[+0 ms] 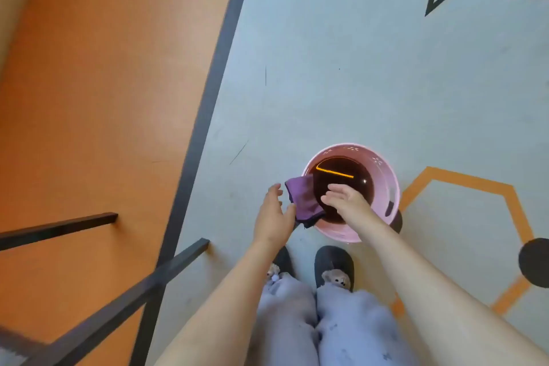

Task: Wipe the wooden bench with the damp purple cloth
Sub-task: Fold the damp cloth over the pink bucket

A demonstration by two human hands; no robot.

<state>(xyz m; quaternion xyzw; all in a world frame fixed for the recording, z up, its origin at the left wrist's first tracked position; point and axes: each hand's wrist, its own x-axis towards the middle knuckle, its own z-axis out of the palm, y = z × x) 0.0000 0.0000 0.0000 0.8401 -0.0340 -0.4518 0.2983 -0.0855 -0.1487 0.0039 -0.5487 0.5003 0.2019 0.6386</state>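
Grey floor [326, 68] noted. Purple cloth [303, 199] draped over bucket [389, 181] rim, presumably for wetting. Left hand [274, 214] beside it, right hand [346, 200] over water; fingers spread, nothing gripped.

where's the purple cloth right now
In the head view, the purple cloth is draped over the left rim of the pink bucket on the floor, between the left hand and the right hand.
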